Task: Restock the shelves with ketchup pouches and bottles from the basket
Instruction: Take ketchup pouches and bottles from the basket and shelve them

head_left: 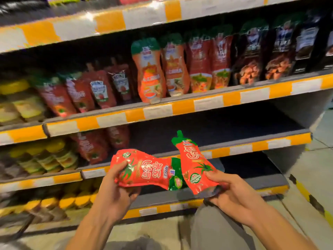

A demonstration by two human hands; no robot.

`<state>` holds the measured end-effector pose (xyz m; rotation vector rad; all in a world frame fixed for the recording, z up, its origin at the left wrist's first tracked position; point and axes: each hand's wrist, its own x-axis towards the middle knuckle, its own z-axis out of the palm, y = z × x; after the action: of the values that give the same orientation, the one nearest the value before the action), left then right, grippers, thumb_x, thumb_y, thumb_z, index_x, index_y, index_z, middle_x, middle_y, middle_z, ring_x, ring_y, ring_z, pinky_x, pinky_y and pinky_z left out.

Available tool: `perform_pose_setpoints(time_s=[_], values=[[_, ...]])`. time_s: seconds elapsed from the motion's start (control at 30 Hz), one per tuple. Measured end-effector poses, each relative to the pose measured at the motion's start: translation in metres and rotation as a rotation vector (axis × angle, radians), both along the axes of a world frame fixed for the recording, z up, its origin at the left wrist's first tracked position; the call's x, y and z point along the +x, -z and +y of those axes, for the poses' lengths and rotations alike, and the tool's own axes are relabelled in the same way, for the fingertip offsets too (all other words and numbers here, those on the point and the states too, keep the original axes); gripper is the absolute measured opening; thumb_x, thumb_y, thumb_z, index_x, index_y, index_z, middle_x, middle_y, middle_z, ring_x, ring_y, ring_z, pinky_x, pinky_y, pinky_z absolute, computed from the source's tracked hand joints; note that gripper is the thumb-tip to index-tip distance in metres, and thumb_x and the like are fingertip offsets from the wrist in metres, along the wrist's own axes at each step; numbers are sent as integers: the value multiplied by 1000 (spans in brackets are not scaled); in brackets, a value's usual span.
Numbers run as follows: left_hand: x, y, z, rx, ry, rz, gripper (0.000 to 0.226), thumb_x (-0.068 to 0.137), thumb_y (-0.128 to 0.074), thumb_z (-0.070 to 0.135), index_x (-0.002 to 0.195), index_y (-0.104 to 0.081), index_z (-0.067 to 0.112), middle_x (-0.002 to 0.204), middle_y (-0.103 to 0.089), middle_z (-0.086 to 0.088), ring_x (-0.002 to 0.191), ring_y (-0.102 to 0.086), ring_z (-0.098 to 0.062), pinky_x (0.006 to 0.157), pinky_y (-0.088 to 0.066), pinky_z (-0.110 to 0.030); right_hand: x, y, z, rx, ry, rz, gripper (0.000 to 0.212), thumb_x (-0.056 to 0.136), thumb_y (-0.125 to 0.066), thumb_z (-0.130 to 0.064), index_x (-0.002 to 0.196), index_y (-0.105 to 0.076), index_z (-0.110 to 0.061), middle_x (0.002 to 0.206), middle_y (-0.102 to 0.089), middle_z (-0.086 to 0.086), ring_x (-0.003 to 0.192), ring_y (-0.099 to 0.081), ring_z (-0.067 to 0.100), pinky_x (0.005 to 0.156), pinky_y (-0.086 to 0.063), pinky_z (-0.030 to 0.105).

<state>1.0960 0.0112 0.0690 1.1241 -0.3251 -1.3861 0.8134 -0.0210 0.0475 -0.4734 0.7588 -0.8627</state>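
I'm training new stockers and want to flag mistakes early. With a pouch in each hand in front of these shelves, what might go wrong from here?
1. The left hand holds its ketchup pouch sideways by the bottom end; set down like that, it would likely flop over.
2. The right hand pinches only the lower corner of the upright pouch, so it may slip.
3. The bare shelf sits beside similar red pouches; mixing brands is possible.

I read "HEINZ" on two red pouches (pixel 98 91) on the upper shelf (pixel 162 110); other labels too blurred.

Dim, motion-blurred, glare on shelf edges (pixel 108 20)
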Motion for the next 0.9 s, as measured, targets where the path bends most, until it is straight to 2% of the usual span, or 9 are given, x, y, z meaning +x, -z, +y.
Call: perform_pose_setpoints(time_s=[0.07, 0.13, 0.23, 0.37, 0.47, 0.57, 0.7, 0.8, 0.9], values=[[27, 6, 12, 0, -72, 16, 41, 70, -73, 28, 110, -67, 17, 96, -76, -8, 70, -73, -20, 62, -56, -32, 31, 2, -10, -42, -96, 83, 62, 65, -74, -5, 126, -62, 1, 119, -70, 25, 103, -70, 35, 97, -52, 50], [51, 14, 23, -6, -132, 16, 45, 74, -71, 23, 118, -64, 13, 104, -75, -12, 79, -72, -24, 61, -58, -37, 62, 6, -19, -95, -180, 150, 63, 60, -75, -4, 122, -64, 1, 116, -71, 24, 96, -70, 32, 88, -58, 44], [81, 26, 40, 10, -245, 44, 54, 76, -67, 18, 129, -61, 11, 116, -72, -15, 102, -70, -31, 87, -56, -49, 103, 17, -33, -170, -251, 221, 54, 62, -74, 2, 115, -66, 0, 110, -74, 21, 88, -74, 28, 70, -61, 33], [119, 44, 56, 7, -324, 135, 41, 82, -58, 7, 123, -61, 5, 105, -75, -17, 81, -76, -28, 63, -63, -43, 152, 35, -57, -283, -279, 325, 50, 69, -77, 2, 119, -67, -1, 111, -74, 18, 100, -73, 32, 81, -60, 36], [142, 58, 63, -17, -360, 183, 42, 75, -59, 6, 116, -61, 5, 101, -75, -20, 77, -76, -32, 61, -62, -47, 187, 47, -78, -346, -233, 390, 44, 76, -76, 4, 119, -67, -3, 109, -76, 14, 99, -73, 29, 87, -59, 38], [161, 72, 66, -20, -379, 212, 42, 68, -62, 11, 109, -66, 15, 94, -77, -13, 78, -75, -32, 74, -59, -46, 221, 56, -100, -411, -141, 472, 45, 75, -82, -1, 115, -64, -9, 103, -78, 8, 94, -75, 25, 81, -60, 35], [174, 83, 66, -15, -378, 238, 35, 69, -63, 12, 102, -69, 22, 87, -76, -5, 72, -71, -22, 71, -48, -38, 254, 59, -131, -519, -43, 547, 45, 69, -84, 4, 104, -62, -13, 88, -78, -1, 77, -75, 13, 62, -58, 25], [180, 85, 64, -48, -364, 263, 30, 67, -59, 11, 97, -66, 12, 82, -75, -10, 62, -72, -23, 60, -58, -38, 273, 59, -148, -612, -31, 636, 58, 66, -87, 4, 113, -59, -15, 97, -78, 3, 87, -76, 20, 72, -62, 36], [185, 86, 61, -27, -294, 252, 42, 67, -55, 10, 108, -60, -1, 70, -72, -15, 55, -72, -26, 44, -57, -36, 288, 60, -163, -721, -34, 679, 62, 64, -88, 5, 108, -56, -24, 91, -78, 0, 83, -76, 18, 66, -61, 32]])
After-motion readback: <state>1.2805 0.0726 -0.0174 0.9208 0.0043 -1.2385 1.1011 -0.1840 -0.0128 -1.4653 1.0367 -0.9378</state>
